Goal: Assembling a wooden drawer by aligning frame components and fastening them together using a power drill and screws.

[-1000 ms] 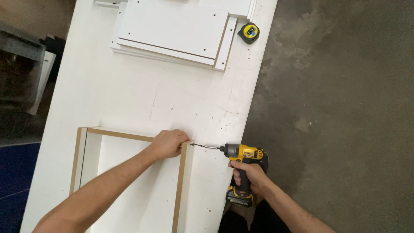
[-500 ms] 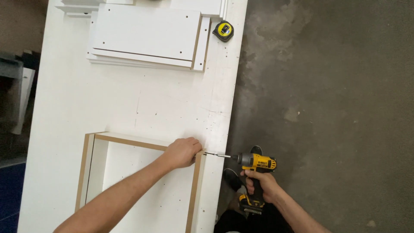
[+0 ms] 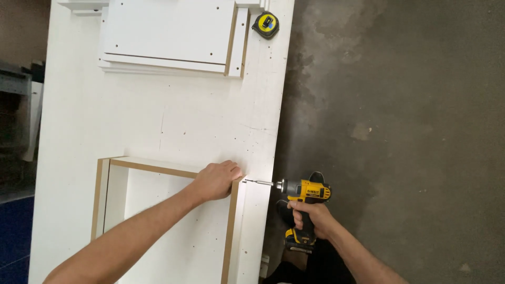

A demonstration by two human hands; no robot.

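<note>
Seen from above, we start at the left, where a long white table (image 3: 79,131) runs the height of the view. On its near end sits a white box frame (image 3: 108,194) with raw brown edges, open at the top and showing a white panel inside.

Our left hand (image 3: 216,180) lies over the frame's far right corner, its grip pressed down on the top edge where two boards meet, fingers curled over the outer side. The forearm reaches in across the frame from the lower left.

Farther up the table, well apart from the frame, lies a stack of white boards (image 3: 168,37) with small drilled holes (a narrower strip lies along its right side). Just beside that stack, at the table's right edge, sits a yellow and black tape measure (image 3: 265,24).

To the right, off the table's edge and over the grey concrete floor (image 3: 410,131), our right hand (image 3: 307,215) has its grip wrapped tight round the handle of a yellow and black cordless drill (image 3: 305,192). The drill is held level, its bit (image 3: 259,182) pointing left, the tip meeting the outer face of the frame's right board just below the left hand.
</note>
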